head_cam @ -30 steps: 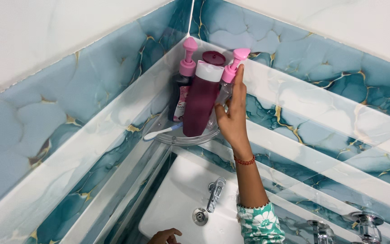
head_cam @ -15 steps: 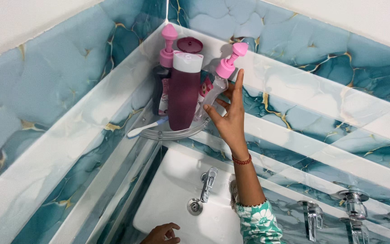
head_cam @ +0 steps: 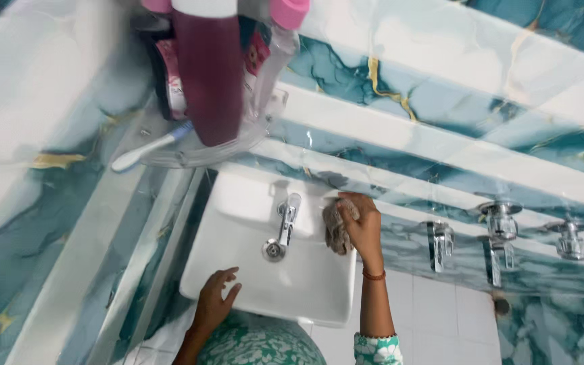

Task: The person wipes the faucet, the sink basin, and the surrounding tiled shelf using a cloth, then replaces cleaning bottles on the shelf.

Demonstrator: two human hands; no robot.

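By the tap (head_cam: 288, 215), cloth (head_cam: 336, 226) in right fingers (head_cam: 350, 208)

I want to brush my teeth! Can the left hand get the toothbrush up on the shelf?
Probably yes. The left hand rests open on the sink's front edge, holding nothing. The toothbrush pokes out over the shelf rim above, with nothing in between.

Glossy ceramic basin (head_cam: 251, 223), shiny metal tap (head_cam: 285, 220), limp cloth (head_cam: 336, 226).
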